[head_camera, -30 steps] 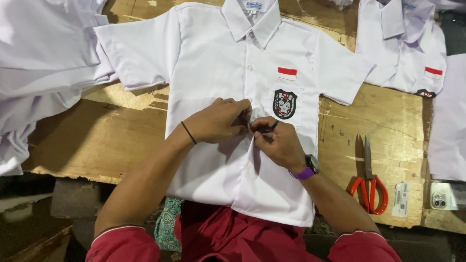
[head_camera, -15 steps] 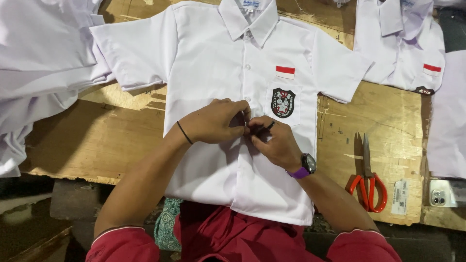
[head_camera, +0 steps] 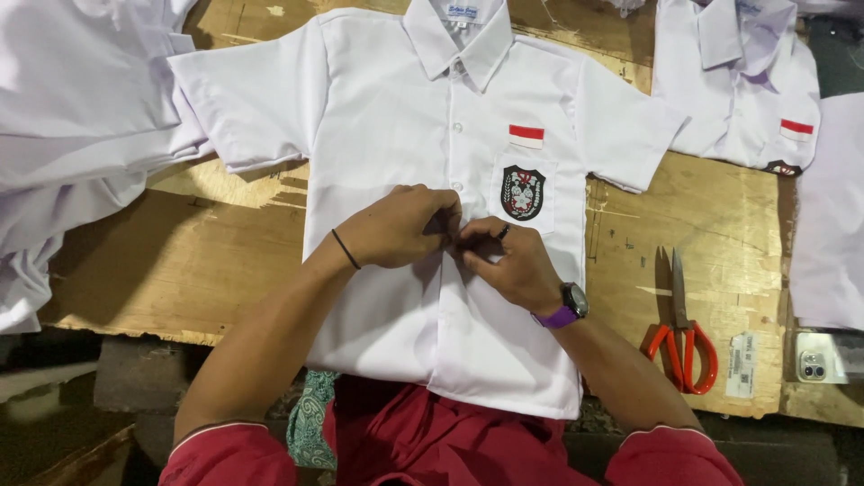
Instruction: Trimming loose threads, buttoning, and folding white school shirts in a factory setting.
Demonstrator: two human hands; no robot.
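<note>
Plywood table (head_camera: 207,270): both hands pinching white shirt (head_camera: 405,117) placket.

Before you: one white short-sleeved shirt (head_camera: 405,135) spread flat, one more (head_camera: 738,99) top right, one pair of red-handled scissors (head_camera: 681,337), one phone (head_camera: 823,357).

A worn plywood counter (head_camera: 198,270), scuffed and scratched, carries a white short-sleeved shirt (head_camera: 405,117) spread flat at its middle, collar away from the near edge. A heap of white cloth (head_camera: 72,117) covers the left end. A second white shirt (head_camera: 747,90) lies at the far right. Orange-handled scissors (head_camera: 681,337) rest near the front right edge, beside a small paper tag (head_camera: 742,364) and a phone (head_camera: 823,358).
</note>
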